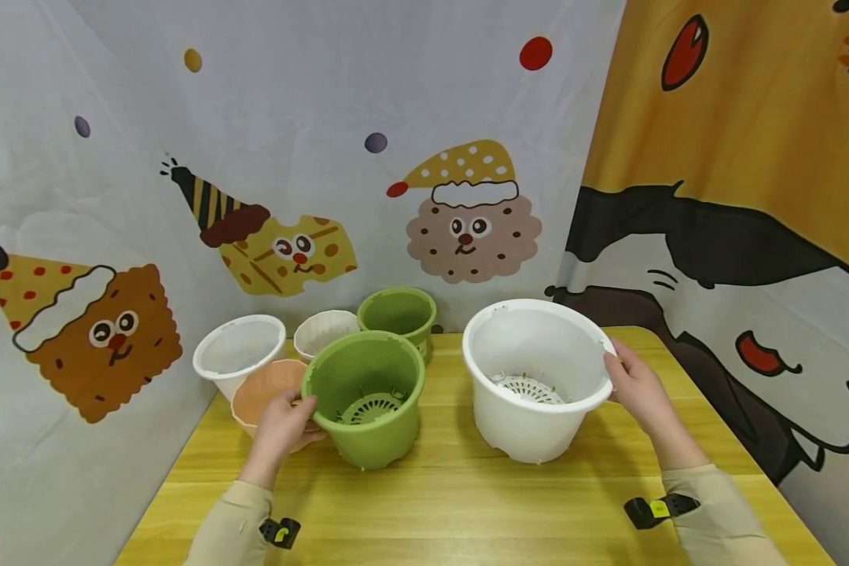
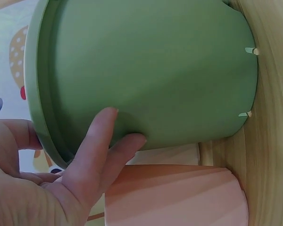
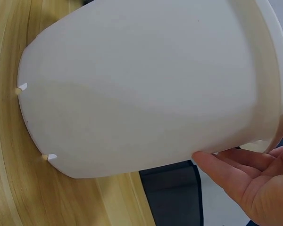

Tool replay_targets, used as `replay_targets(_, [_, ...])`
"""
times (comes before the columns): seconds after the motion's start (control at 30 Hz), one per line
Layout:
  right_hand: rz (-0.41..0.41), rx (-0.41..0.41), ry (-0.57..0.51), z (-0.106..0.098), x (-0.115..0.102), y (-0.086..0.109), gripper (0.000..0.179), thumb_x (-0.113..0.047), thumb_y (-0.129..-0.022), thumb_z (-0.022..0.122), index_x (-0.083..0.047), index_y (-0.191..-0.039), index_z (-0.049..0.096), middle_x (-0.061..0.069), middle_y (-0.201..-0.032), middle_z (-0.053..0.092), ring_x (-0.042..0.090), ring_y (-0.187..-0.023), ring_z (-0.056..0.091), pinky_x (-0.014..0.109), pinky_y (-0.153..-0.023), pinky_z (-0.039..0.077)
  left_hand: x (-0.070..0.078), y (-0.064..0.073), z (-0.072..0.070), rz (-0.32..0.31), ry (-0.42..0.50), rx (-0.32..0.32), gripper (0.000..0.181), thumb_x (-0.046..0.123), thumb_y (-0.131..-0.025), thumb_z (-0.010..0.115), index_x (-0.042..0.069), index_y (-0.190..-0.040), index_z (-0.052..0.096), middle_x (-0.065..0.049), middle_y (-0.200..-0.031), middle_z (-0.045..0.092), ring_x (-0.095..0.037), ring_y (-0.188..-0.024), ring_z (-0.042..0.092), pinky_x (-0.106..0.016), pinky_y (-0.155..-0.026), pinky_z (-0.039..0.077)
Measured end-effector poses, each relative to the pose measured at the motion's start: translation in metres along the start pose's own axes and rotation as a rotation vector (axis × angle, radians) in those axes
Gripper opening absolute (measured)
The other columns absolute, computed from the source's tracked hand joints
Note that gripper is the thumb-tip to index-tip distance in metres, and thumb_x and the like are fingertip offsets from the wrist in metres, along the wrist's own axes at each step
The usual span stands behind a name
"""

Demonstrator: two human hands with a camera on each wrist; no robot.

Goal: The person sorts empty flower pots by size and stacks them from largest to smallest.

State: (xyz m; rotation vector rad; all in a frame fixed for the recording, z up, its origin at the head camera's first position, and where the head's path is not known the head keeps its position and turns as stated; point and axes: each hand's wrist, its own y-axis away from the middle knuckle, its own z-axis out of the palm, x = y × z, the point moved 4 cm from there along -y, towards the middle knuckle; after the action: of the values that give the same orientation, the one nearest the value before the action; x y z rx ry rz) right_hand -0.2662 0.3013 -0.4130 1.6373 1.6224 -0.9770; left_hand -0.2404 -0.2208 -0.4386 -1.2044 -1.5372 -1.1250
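Observation:
My left hand (image 1: 286, 420) grips the rim of a green plastic flowerpot (image 1: 385, 440) on its left side. In the left wrist view the thumb is at the rim, while the fingers (image 2: 96, 146) lie along the outer wall. A larger white flowerpot (image 1: 527, 428) stands to the right, and my right hand (image 1: 637, 381) holds its rim at the right side. Fingertips (image 3: 203, 160) touch that pot's outer wall below the rim in the right wrist view. Both pots have slotted bottoms and face mouth up, tilted toward me.
Behind the left hand is a peach pot (image 1: 258, 393). Farther back stand a smaller white pot (image 1: 212, 369), a white ribbed pot (image 1: 311, 334) and a second green pot (image 1: 417, 334). A wooden table (image 1: 460, 511) bears them all, with a cartoon-printed cloth (image 1: 290, 94) hanging behind.

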Motion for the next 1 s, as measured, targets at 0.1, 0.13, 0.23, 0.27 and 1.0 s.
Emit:
replay_targets(0.1, [0.002, -0.002, 0.0, 0.0002, 0.0006, -0.0001, 0.064, -0.042, -0.107, 0.031, -0.002, -0.156, 0.022, 0.033, -0.143, 0.04, 0.047, -0.115, 0.054, 0.046, -0.083, 0.058, 0.0004, -0.0008, 0.0004, -0.007, 0.0, 0.001, 0.043, 0.007, -0.099, 0.046, -0.022, -0.131, 0.042, -0.039, -0.114, 0.052, -0.024, -0.077, 0.066, -0.04, -0.072, 0.061])
replay_targets(0.13, [0.002, -0.002, 0.0, 0.0003, 0.0006, -0.0001, 0.064, -0.042, -0.107, 0.031, -0.002, -0.156, 0.022, 0.033, -0.143, 0.04, 0.047, -0.115, 0.054, 0.046, -0.083, 0.058, 0.0008, -0.0009, 0.0007, -0.007, -0.002, 0.0, 0.043, 0.007, -0.099, 0.046, -0.022, -0.131, 0.042, -0.039, -0.115, 0.052, -0.024, -0.078, 0.066, -0.04, -0.072, 0.061])
replay_targets(0.23, [-0.002, -0.004, -0.003, 0.0004, 0.0008, 0.0, 0.063, -0.041, -0.108, 0.031, -0.002, -0.156, 0.021, 0.033, -0.144, 0.039, 0.047, -0.115, 0.054, 0.046, -0.083, 0.058, 0.0019, -0.0009, 0.0012, -0.013, -0.005, -0.001, 0.043, 0.007, -0.099, 0.045, -0.022, -0.131, 0.041, -0.04, -0.117, 0.051, -0.024, -0.078, 0.066, -0.041, -0.073, 0.061])
replay_targets(0.27, [-0.004, -0.003, -0.004, 0.0004, 0.0007, 0.0, 0.063, -0.04, -0.108, 0.031, -0.002, -0.156, 0.021, 0.033, -0.144, 0.038, 0.048, -0.116, 0.053, 0.046, -0.083, 0.058, 0.0023, -0.0008, 0.0014, -0.014, -0.005, -0.001, 0.043, 0.007, -0.099, 0.045, -0.022, -0.131, 0.041, -0.04, -0.117, 0.05, -0.025, -0.078, 0.066, -0.041, -0.073, 0.061])
replay_targets(1.0, [0.009, 0.011, -0.019, 0.0006, 0.0011, 0.0011, 0.063, -0.04, -0.108, 0.03, -0.003, -0.157, 0.021, 0.033, -0.149, 0.033, 0.049, -0.119, 0.05, 0.05, -0.085, 0.057, 0.0031, 0.0079, -0.0043, 0.028, -0.063, 0.03, 0.041, 0.005, -0.097, 0.043, -0.023, -0.127, 0.045, -0.041, -0.111, 0.056, -0.03, -0.075, 0.069, -0.042, -0.067, 0.061])
